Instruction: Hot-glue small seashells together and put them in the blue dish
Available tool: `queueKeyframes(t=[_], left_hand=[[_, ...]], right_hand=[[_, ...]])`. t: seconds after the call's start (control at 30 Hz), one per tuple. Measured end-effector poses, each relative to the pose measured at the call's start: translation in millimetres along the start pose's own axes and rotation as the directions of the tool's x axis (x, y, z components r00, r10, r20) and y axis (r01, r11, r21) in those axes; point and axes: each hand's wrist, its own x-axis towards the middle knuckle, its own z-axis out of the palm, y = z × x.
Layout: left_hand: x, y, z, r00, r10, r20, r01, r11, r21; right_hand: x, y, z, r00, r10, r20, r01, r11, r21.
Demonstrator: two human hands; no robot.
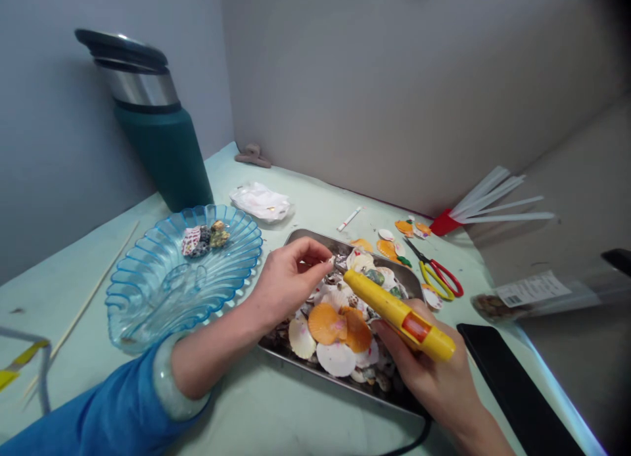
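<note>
Best done with the left hand (288, 278) pinching the small shell (329, 261) firmly between thumb and fingertips, just above the far side of the tray (308, 234), and the right hand (434, 377) wrapped snugly round the glue gun (399, 315), nozzle steady at the shell, fingertips well clear of hot glue.

Head view, close, downward, forward

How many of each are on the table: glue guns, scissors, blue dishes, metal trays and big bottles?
glue gun: 1
scissors: 1
blue dish: 1
metal tray: 1
green bottle: 1
Total: 5
</note>
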Motion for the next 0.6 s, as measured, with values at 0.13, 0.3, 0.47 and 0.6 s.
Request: queueKeyframes(t=[0.13,0.3,0.47,0.6], left_hand=[[-1.1,0.2,0.0,1.0,0.008,-0.007,-0.008,1.0,0.01],[-0.6,2.1,0.5,1.0,0.004,-0.012,-0.003,1.0,0.024],[-0.3,1.6,0.1,1.0,0.008,-0.004,-0.008,1.0,0.02],[-0.9,2.8,-0.6,1.0,-0.001,-0.006,0.001,1.0,0.021]], right_hand=[[0.5,-2.0,-1.7,1.0,-0.027,-0.01,0.027,0.999,-0.019],[-1.2,0.6,-0.4,1.0,-0.008,-0.003,0.008,1.0,-0.007],[-1.5,0.8,0.3,1.0,0.016,0.002,-0.016,1.0,0.014],[0.0,-0.9,-0.1,1.0,0.014,0.004,-0.014,1.0,0.016]])
